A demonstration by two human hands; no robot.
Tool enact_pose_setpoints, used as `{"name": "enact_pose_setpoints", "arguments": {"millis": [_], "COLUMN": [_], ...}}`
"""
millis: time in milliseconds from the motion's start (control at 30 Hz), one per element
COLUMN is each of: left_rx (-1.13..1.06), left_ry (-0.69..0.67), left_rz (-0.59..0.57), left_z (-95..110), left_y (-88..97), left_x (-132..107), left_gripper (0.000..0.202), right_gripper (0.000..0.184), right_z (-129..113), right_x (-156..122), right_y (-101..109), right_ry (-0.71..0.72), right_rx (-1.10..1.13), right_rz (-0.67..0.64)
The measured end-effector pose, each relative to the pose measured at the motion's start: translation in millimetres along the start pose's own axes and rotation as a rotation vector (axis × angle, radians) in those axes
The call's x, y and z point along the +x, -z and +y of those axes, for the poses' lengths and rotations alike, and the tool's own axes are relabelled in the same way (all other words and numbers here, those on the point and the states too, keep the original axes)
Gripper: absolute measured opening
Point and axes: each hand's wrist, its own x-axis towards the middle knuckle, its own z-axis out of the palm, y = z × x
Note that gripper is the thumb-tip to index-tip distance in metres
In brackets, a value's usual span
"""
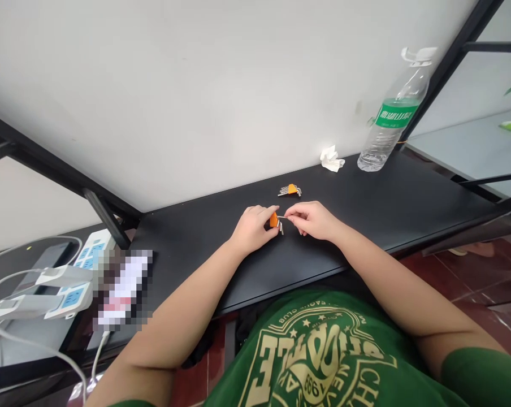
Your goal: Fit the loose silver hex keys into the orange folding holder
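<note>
In my left hand is an orange hex key holder, gripped between thumb and fingers. The bent ends of a few silver keys stick out of it near my thumb. My right hand pinches a thin silver hex key whose other end reaches the orange holder; whether it sits inside cannot be made out. Just beyond both hands, a second hex key set with an orange holder lies on the black tabletop.
A large water bottle and a crumpled tissue stand by the wall at back right. To the left are a power strip with white chargers and cables, and a pixelated phone-like object. Black metal frame bars flank the table.
</note>
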Motion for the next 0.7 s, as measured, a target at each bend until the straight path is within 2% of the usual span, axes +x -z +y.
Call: {"name": "enact_pose_setpoints", "arguments": {"millis": [400, 700], "left_rx": [0.038, 0.025], "left_ry": [0.014, -0.018], "left_rz": [-0.061, -0.042], "left_z": [5.1, 3.6], "left_y": [3.4, 2.3], "left_x": [1.7, 0.8], "left_gripper": [0.048, 0.047], "right_gripper": [0.018, 0.019], "right_z": [-3.7, -0.8], "right_x": [-2.1, -1.5], "right_y": [0.6, 0.0], "right_ry": [-0.039, -0.035], "right_rx": [-0.006, -0.003], "right_rz": [-0.002, 0.003]}}
